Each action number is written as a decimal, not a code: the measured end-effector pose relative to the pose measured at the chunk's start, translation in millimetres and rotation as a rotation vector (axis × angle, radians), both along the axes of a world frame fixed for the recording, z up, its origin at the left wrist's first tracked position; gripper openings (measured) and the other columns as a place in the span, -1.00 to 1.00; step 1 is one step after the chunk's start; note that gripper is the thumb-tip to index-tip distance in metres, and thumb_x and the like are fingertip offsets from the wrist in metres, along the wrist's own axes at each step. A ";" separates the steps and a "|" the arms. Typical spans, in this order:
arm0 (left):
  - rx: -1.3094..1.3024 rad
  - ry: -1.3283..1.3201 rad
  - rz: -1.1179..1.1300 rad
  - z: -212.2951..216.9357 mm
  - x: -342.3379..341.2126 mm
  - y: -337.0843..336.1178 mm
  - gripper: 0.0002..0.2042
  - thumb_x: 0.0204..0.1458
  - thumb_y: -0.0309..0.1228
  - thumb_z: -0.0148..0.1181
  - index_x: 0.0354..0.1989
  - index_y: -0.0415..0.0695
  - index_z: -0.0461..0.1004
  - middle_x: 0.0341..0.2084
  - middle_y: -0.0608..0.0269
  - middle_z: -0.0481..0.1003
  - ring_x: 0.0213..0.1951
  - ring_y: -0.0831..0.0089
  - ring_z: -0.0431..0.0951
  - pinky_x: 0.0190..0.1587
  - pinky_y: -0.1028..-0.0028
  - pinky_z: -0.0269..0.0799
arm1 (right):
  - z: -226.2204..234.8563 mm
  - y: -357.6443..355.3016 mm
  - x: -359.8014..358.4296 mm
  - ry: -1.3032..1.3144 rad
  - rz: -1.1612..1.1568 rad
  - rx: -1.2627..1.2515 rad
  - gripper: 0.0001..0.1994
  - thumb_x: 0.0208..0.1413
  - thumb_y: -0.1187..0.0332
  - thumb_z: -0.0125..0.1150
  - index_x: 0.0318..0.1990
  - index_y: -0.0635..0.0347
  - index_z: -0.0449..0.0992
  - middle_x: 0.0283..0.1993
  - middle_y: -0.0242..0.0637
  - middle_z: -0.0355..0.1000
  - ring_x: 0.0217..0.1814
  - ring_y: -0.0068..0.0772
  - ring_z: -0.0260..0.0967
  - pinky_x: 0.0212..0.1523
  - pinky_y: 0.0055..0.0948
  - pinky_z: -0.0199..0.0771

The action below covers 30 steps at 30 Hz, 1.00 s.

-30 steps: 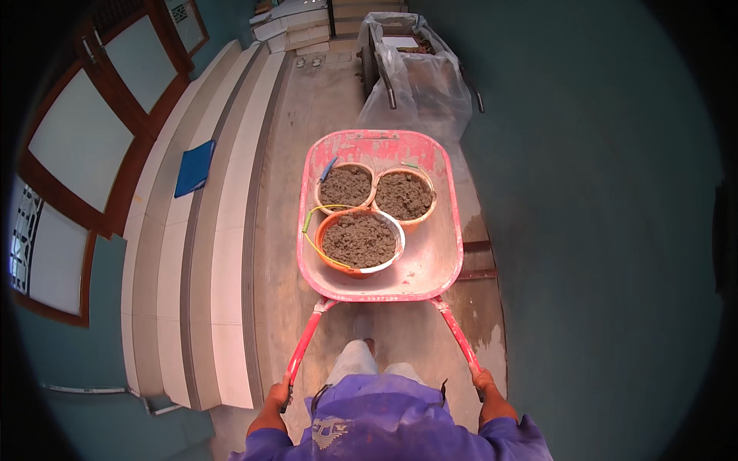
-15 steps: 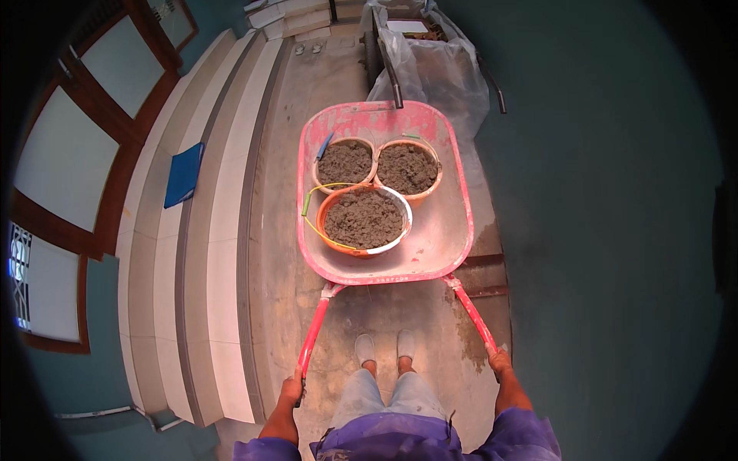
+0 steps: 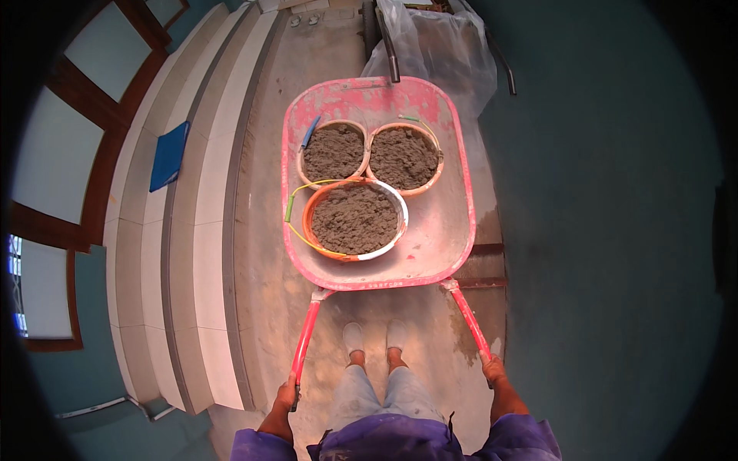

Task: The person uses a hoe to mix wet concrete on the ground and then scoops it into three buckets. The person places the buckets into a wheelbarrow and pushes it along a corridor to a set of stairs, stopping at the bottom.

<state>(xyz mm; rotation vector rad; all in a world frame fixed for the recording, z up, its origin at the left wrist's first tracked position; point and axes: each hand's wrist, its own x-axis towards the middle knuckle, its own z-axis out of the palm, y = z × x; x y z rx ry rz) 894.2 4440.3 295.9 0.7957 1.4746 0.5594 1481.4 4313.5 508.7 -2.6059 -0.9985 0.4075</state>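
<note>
Ahead of me stands a red wheelbarrow (image 3: 442,253), its paint worn and its tray dusted with grey. My left hand (image 3: 289,392) is wrapped round the end of its left handle (image 3: 307,342). Round the right handle (image 3: 467,319) my right hand (image 3: 493,370) is closed in the same way. Three buckets filled with grey-brown mortar sit in the tray. The nearest is an orange and white bucket (image 3: 404,223) with a yellow wire handle and green grip. Behind it are a bucket with a blue grip (image 3: 302,165) and a bucket with a green grip (image 3: 430,184).
Tiled steps (image 3: 215,253) run along the left, with a blue flat item (image 3: 169,157) lying on them. A dark green wall (image 3: 600,230) rises at the right. Beyond the wheelbarrow are clear plastic sheeting (image 3: 446,46) and metal handle bars (image 3: 390,54). Slippers (image 3: 304,21) lie farther off.
The wheelbarrow's tray appears slightly larger and farther left in view. The plastic sheeting and far handles have shifted up the picture. Both hands keep their grip on the handles.
</note>
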 end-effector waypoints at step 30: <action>0.234 0.189 -0.359 162.5 79.3 -17.2 -0.41 0.06 0.06 0.02 0.09 -0.18 0.39 0.03 -0.11 0.42 0.13 0.07 0.37 0.16 0.30 0.24 | -34.6 71.1 -20.5 0.377 0.250 0.192 -0.84 0.09 0.35 0.01 -0.26 0.21 0.46 -0.53 -0.26 0.43 -0.50 -0.29 0.41 -0.41 -0.36 0.44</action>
